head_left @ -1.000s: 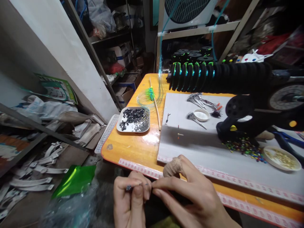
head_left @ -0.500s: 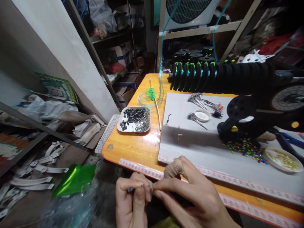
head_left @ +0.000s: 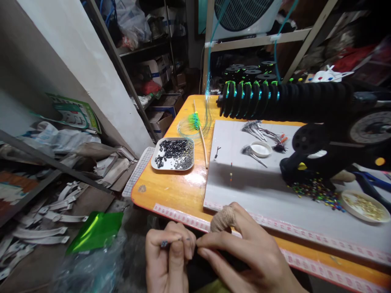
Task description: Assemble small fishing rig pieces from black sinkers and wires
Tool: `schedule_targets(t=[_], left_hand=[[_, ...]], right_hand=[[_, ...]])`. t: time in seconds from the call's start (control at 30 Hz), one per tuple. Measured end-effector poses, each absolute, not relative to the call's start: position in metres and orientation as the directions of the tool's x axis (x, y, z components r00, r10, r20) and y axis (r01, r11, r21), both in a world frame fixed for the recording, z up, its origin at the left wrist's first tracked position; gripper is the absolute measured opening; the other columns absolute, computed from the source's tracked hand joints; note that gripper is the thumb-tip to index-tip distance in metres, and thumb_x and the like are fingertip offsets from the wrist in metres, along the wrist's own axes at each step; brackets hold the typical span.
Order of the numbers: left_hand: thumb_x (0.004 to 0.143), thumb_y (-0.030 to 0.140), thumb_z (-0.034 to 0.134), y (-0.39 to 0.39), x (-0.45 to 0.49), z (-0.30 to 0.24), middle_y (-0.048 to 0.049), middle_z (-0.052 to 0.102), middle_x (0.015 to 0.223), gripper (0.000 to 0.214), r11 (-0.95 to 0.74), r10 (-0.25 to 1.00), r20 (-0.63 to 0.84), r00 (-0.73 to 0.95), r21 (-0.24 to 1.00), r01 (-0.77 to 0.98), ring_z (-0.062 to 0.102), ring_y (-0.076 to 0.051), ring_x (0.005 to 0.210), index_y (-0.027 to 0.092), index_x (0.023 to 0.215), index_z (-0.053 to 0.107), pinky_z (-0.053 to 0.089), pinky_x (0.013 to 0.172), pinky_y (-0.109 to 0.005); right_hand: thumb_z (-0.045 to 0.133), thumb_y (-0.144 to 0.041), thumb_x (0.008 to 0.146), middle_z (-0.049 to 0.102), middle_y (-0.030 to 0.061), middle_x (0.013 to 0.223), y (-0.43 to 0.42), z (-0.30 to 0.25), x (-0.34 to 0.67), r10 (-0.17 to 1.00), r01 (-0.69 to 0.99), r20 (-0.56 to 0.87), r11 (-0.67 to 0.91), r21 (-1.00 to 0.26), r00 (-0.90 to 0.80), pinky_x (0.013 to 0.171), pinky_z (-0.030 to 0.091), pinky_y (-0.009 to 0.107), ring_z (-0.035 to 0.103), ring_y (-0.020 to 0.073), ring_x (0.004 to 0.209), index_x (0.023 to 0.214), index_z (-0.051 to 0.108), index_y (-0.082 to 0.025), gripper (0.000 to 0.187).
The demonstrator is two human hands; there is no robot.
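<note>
My left hand (head_left: 169, 256) is closed at the table's front edge, thumb pressed to the fingers in a pinch. A small dark bluish-grey piece (head_left: 164, 244) sticks out from its curled index finger; the rest is hidden. Close beside it, my right hand (head_left: 250, 252) has thumb and index fingertips pinched together. What it holds, if anything, is too small to make out. A beige wrap (head_left: 222, 219) covers one of its fingers. Beyond the hands, a tiny coloured piece (head_left: 231, 176) and a small dark forked piece (head_left: 217, 153) show against the white board (head_left: 226, 136).
A white tray (head_left: 157, 165) holds black tubes and small grey bits. A wooden stick (head_left: 204, 148) with green-blue line lies beside it. A black ribbed roller (head_left: 290, 99) overhangs the board. Loose coloured beads (head_left: 317, 193) and a dish (head_left: 345, 199) of brass-coloured parts sit right.
My left hand has shifted slightly left, opening a small gap from the right fingertips. My right hand is almost still. The tiny coloured piece over the board looks turned.
</note>
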State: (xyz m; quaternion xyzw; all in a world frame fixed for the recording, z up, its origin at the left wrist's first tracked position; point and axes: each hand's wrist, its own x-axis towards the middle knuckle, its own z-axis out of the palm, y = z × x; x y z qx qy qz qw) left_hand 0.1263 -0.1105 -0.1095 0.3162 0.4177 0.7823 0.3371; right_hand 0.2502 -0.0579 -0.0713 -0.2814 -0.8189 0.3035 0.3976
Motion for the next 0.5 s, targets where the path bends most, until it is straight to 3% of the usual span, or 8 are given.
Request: schedule_targets(t=[0.33, 0.5], left_hand=[[0.097, 0.031, 0.059, -0.11, 0.133, -0.109, 0.0062, 0.046, 0.061, 0.01, -0.424, 0.773, 0.203, -0.601, 0.87, -0.251, 0.045, -0.011, 0.058, 0.026, 0.087, 0.06, 0.042, 0.061, -0.021], [0.092, 0.034, 0.066, -0.116, 0.139, -0.106, 0.005, 0.051, 0.066, 0.012, -0.351, 0.781, 0.077, -0.62, 0.875, -0.333, 0.047, -0.01, 0.061, 0.026, 0.084, 0.06, 0.042, 0.06, -0.017]], right_hand=[[0.063, -0.006, 0.089, 0.059, 0.0053, 0.078, -0.058, -0.071, 0.251, 0.725, 0.22, 0.488, 0.642, -0.735, -0.487, 0.065, 0.052, 0.03, 0.059, 0.018, 0.076, 0.096, 0.076, -0.018, 0.019], [0.066, -0.007, 0.09, 0.061, 0.0049, 0.079, -0.056, -0.075, 0.248, 0.718, 0.145, 0.524, 0.642, -0.753, -0.458, 0.066, 0.054, 0.03, 0.061, 0.0177, 0.075, 0.1, 0.076, -0.019, 0.018]])
